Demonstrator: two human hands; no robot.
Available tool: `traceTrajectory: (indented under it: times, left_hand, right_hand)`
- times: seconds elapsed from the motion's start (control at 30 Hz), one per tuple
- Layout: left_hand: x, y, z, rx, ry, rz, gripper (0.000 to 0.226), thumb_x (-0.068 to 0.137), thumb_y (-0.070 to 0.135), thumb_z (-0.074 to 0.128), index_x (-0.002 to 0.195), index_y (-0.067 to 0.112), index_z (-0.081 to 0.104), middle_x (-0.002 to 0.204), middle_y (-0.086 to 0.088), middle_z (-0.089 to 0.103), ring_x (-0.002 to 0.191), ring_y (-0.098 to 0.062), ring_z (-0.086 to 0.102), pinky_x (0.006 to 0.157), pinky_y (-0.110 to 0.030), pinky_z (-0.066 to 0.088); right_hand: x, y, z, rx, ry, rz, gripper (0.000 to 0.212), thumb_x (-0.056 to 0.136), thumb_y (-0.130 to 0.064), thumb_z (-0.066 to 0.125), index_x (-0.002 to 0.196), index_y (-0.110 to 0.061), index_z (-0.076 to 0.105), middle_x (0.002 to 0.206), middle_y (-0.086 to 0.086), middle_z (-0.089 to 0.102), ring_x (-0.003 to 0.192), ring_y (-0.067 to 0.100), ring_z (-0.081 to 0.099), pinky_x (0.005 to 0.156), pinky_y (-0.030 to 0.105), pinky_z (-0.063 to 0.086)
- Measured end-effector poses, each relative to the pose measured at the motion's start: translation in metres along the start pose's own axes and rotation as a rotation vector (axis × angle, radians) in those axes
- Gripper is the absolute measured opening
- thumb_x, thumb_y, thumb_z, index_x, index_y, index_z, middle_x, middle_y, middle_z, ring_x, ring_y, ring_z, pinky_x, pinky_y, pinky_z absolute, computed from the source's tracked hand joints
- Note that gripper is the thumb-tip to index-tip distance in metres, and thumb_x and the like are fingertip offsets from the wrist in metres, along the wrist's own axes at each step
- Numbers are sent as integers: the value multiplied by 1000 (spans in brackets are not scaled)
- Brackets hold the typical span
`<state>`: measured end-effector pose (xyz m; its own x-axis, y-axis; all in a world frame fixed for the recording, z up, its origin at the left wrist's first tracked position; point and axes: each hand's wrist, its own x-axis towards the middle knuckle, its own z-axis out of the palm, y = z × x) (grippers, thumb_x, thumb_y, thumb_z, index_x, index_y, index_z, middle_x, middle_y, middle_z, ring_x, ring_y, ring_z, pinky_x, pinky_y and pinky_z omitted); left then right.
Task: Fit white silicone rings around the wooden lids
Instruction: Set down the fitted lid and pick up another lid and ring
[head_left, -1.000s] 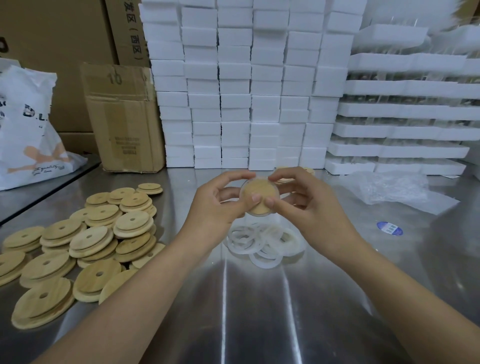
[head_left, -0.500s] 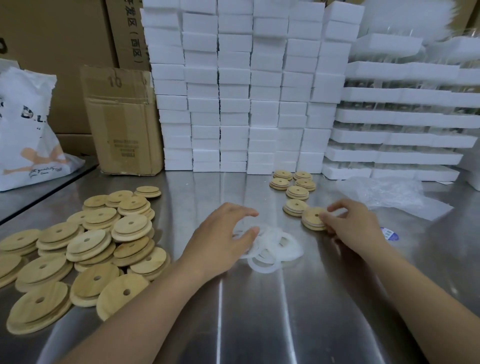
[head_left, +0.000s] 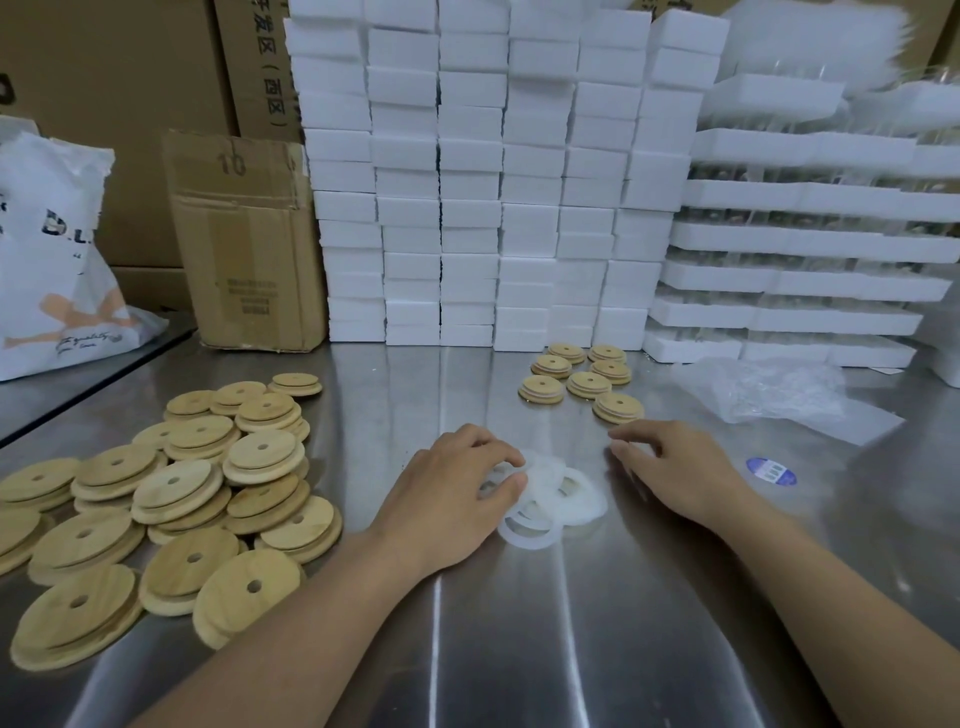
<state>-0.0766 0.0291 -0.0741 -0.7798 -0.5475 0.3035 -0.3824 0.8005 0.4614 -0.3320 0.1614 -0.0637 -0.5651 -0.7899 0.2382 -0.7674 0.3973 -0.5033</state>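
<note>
**Two hands at the ring pile**

Two hands work on a steel table (head_left: 493, 649) walled at the far side by stacked white foam blocks (head_left: 467, 182). A closed cardboard box (head_left: 244, 249) and a printed white bag (head_left: 57, 270) stand far left; their contents are hidden. Bare wooden lids (head_left: 176, 488) heap on the left, and seven smaller-looking lids (head_left: 588, 384) sit far right. The silicone rings (head_left: 561, 493) lie piled between the hands. The left hand (head_left: 452, 493) pinches one. The right hand (head_left: 680, 467) rests just right of them, loosely bent and holding nothing.
</note>
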Motion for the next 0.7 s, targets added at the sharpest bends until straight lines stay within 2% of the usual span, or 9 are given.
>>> traceTrajectory:
  times: [0.1,0.17,0.27,0.37,0.47,0.6,0.7]
  left_hand:
    - [0,0,1,9,-3,-1,32,107,55,51,133,42,65,132,24,53,123,-5,50,106,-32,41]
    - [0,0,1,14,-7,0,32,107,55,50,132,42,65,131,24,54,123,-5,51,107,-32,41]
    - [0,1,0,32,-14,11,31,108,53,49,131,42,66,131,21,57,122,-6,53,106,-33,42]
    - [0,2,-1,50,-11,18,30,108,53,49,130,42,66,130,19,59,121,-7,54,105,-35,43]
    - [0,3,-1,54,-4,18,29,108,52,49,129,43,66,128,19,59,120,-8,54,104,-37,45]
    - [-1,3,-1,35,10,15,30,107,52,51,131,42,65,127,20,59,118,-7,56,102,-35,48]
    - [-2,1,-1,-20,31,-1,27,106,52,54,128,43,66,126,21,59,117,-6,57,101,-36,50]
  right_hand:
    - [0,-1,4,5,30,-22,13,100,-40,63,107,-41,74,89,-19,69,81,11,66,71,26,45]
    - [0,-5,4,15,38,-45,10,100,-39,63,98,-42,72,93,-13,73,82,8,65,75,28,50]
    - [-2,-12,10,-20,18,-95,16,100,-43,60,90,-41,73,92,-16,74,88,7,65,84,37,56]
    - [-7,-24,10,69,-54,-136,25,95,-60,60,92,-41,76,94,-21,75,91,4,66,89,38,55]
    - [-13,-35,6,142,-219,-175,47,76,-84,63,96,-44,76,98,-18,73,91,5,65,87,33,52]
    - [-17,-42,7,134,-217,-214,39,74,-69,80,96,-37,75,99,-9,72,92,8,63,90,36,52]
    - [-19,-44,8,157,-207,-198,37,75,-66,82,96,-37,75,100,-10,72,94,8,64,92,37,53]
